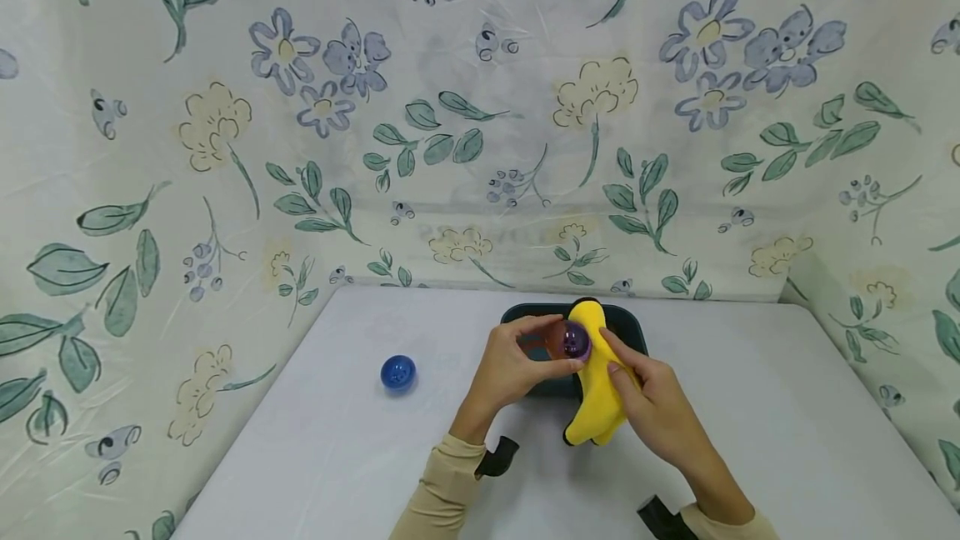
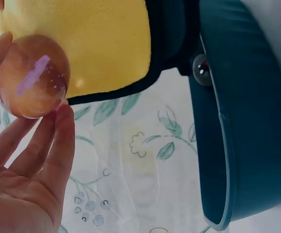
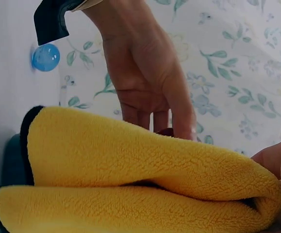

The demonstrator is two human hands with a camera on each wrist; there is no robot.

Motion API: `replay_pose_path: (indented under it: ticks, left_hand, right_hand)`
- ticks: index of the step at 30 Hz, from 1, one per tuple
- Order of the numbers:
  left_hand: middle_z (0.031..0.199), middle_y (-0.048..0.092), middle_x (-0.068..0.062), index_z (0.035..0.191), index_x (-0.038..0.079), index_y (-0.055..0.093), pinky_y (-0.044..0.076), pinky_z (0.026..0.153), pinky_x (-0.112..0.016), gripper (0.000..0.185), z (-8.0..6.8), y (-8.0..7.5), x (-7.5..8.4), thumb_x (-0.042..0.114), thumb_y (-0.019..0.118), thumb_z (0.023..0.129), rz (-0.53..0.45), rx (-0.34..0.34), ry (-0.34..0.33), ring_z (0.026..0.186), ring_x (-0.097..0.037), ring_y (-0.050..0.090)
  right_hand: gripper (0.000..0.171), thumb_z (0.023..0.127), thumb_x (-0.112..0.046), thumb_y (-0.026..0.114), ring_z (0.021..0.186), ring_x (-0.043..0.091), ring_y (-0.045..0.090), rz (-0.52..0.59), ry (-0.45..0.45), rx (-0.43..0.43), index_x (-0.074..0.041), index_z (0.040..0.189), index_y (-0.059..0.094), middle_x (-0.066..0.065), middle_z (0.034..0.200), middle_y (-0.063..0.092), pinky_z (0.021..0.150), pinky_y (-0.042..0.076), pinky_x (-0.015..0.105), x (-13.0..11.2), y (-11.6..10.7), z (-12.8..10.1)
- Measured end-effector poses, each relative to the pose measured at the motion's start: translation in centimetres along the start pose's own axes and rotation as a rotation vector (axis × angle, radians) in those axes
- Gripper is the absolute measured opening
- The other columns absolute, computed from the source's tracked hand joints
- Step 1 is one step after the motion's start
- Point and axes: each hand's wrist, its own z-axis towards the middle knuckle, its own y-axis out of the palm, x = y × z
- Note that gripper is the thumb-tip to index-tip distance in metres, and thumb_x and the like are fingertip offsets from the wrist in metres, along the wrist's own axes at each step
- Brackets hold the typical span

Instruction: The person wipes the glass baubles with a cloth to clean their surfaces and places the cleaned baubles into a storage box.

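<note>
Between the fingertips and thumb of my left hand (image 1: 510,365) is a see-through ball (image 2: 31,77), reddish brown with a purple streak. It touches or nearly touches a folded yellow cloth (image 1: 596,382) with black edging. My right hand (image 1: 660,407) grips that cloth from the right side, thumb in front. In the right wrist view the cloth (image 3: 106,145) shows its fold and hides most of the ball. Under both hands stands a dark teal bin (image 1: 547,388), partly covered by the cloth. A small clear ball (image 2: 202,70) shows at the bin's inner rim in the left wrist view.
A blue ball (image 1: 397,373) sits on the white table (image 1: 315,457), left of the bin. Floral sheeting (image 1: 465,148) hangs behind the table and at its sides. A black wrist mount (image 1: 498,457) is attached at my left sleeve, another (image 1: 663,517) at my right.
</note>
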Motion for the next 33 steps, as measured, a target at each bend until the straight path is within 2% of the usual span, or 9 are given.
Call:
replay_pose_path:
  ticks: [6, 12, 18, 26, 31, 33]
  left_hand:
    - [0.126, 0.073, -0.01, 0.127, 0.004, 0.072, 0.063, 0.094, -0.042, 0.055, 0.0, 0.1, -0.1, 0.017, 0.092, 0.077, 0.032, -0.021, 0.005, 0.108, -0.022, 0.071]
    - [0.123, 0.074, -0.009, 0.124, 0.002, 0.072, 0.064, 0.092, -0.038, 0.054, -0.1, 0.2, -0.1, 0.017, 0.092, 0.076, 0.046, -0.035, 0.004, 0.104, -0.017, 0.07]
    - [0.114, 0.074, -0.007, 0.12, 0.003, 0.072, 0.065, 0.087, -0.04, 0.05, -0.1, 0.5, 0.2, 0.015, 0.092, 0.076, 0.029, -0.072, 0.015, 0.09, -0.013, 0.066]
    - [0.119, 0.074, -0.007, 0.122, 0.003, 0.071, 0.063, 0.087, -0.026, 0.052, -0.2, 0.9, 0.3, 0.015, 0.092, 0.076, 0.055, -0.109, 0.035, 0.099, -0.013, 0.068]
    - [0.122, 0.074, -0.006, 0.124, 0.004, 0.071, 0.064, 0.087, -0.03, 0.053, -0.3, 1.0, 0.2, 0.017, 0.093, 0.076, 0.097, -0.125, 0.058, 0.103, -0.015, 0.07]
    - [0.122, 0.074, -0.007, 0.123, 0.003, 0.071, 0.065, 0.087, -0.036, 0.053, -0.4, 1.1, 0.2, 0.017, 0.093, 0.076, 0.108, -0.131, 0.063, 0.104, -0.017, 0.07]
  right_hand:
    - [0.044, 0.106, -0.005, 0.051, 0.069, 0.006, 0.058, -0.063, -0.089, 0.023, 0.0, 0.15, 0.05, 0.025, 0.135, 0.067, 0.064, 0.057, 0.019, -0.2, 0.2, -0.2]
    - [0.043, 0.105, -0.002, 0.051, 0.063, 0.004, 0.054, -0.108, -0.152, 0.044, 0.002, 0.148, 0.052, 0.023, 0.136, 0.067, 0.062, 0.055, 0.019, -0.1, 0.4, -0.3]
    - [0.043, 0.104, 0.002, 0.05, 0.076, 0.007, 0.059, -0.136, -0.216, 0.065, 0.002, 0.146, 0.054, 0.021, 0.148, 0.059, 0.068, 0.057, 0.017, 0.2, 0.5, -0.3]
    - [0.044, 0.103, 0.004, 0.052, 0.061, 0.003, 0.046, -0.144, -0.263, 0.084, -0.001, 0.146, 0.056, 0.023, 0.144, 0.062, 0.058, 0.051, 0.018, 0.5, 0.2, 0.0]
    - [0.043, 0.103, 0.003, 0.051, 0.056, 0.001, 0.044, -0.145, -0.257, 0.081, 0.0, 0.145, 0.057, 0.025, 0.139, 0.065, 0.053, 0.048, 0.019, 0.8, 0.0, 0.3]
    - [0.043, 0.103, 0.003, 0.05, 0.055, 0.001, 0.044, -0.146, -0.247, 0.074, -0.001, 0.146, 0.057, 0.023, 0.124, 0.071, 0.052, 0.047, 0.019, 0.9, -0.1, 0.3]
